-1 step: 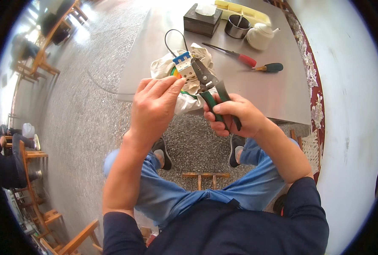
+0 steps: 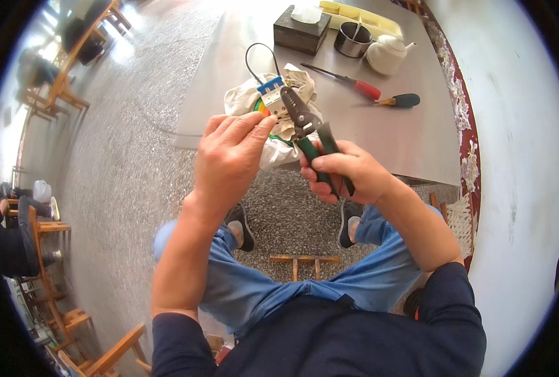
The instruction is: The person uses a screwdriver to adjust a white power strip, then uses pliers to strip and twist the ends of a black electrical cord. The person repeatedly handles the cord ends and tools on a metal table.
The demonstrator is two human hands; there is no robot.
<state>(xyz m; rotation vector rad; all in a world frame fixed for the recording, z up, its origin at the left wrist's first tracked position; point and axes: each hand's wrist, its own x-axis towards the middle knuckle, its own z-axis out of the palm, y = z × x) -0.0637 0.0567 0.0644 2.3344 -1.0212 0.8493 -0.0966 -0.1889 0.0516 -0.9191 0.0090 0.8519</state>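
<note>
Snugly, the right hand (image 2: 348,168) wraps green-handled, notched metal pliers (image 2: 303,120) while the left hand (image 2: 232,146) pinches, any catch hidden.

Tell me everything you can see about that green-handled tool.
This plier-like tool has a dark, metallic-looking notched head, a pivot and two dark green handles, spread in the right hand. It slants to the picture's upper left, its head beside the blue-and-white block; whether they touch is unclear.

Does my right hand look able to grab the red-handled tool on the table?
Probably not as things stand: the right hand is wrapped around the green-handled pliers. With those put down, the red-handled tool looks within reach.
</note>
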